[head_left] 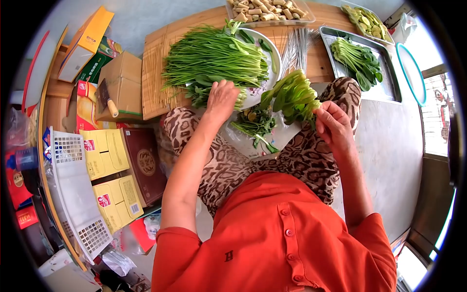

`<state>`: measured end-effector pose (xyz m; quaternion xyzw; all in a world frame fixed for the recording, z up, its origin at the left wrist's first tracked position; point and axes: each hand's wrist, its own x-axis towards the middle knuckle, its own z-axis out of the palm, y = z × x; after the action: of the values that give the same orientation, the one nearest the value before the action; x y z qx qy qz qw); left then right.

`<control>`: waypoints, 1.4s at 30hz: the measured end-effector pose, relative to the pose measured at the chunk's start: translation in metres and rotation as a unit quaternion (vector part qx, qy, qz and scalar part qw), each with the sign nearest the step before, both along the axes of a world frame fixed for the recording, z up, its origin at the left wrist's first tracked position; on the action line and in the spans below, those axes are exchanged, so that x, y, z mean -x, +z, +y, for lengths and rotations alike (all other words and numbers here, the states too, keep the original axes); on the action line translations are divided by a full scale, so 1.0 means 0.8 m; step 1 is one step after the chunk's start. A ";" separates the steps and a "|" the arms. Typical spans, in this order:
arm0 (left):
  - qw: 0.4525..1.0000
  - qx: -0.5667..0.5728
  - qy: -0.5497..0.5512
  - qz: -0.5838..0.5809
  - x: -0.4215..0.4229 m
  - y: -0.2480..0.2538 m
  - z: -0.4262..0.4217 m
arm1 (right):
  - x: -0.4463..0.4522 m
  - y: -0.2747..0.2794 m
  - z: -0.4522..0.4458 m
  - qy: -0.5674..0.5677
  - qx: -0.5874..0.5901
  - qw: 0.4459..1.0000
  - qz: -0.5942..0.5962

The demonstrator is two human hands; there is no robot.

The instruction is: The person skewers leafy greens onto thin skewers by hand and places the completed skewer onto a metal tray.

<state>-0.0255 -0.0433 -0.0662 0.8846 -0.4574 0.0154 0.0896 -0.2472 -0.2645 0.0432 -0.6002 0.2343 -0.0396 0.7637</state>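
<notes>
My right hand (332, 120) is closed on the end of a bunch of leafy greens (294, 97), held above my lap. My left hand (223, 99) rests on more leafy greens (201, 92) at the near edge of a big pile of thin green stalks (209, 56); what its fingers hold, if anything, is hidden. The pile lies over a white plate (275, 48) on the wooden table. Loose leaves (255, 121) lie lower down, between my knees.
Thin skewers (297, 47) lie right of the plate. A metal tray (389, 90) with greens (357, 61) stands further right. Cut pieces fill a container (270, 10) at the back, beside a tray of green slices (368, 22). Boxes (127, 82) and a white basket (73, 194) are at left.
</notes>
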 end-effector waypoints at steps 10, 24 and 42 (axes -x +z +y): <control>0.979 0.111 0.065 0.157 -0.031 0.010 0.000 | 0.002 -0.007 -0.001 0.002 -0.026 1.000 -0.007; 0.922 0.215 0.091 0.310 -0.036 0.052 0.003 | -0.008 -0.007 0.002 0.002 -0.023 1.000 0.004; 0.988 0.152 0.004 0.012 -0.149 0.028 -0.128 | -0.002 -0.012 -0.010 -0.014 -0.089 0.996 0.005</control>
<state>0.0934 -0.1456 -0.0440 0.8628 -0.4448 0.0743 0.2286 -0.2459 -0.2725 0.0336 -0.5269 0.2489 -0.0266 0.8122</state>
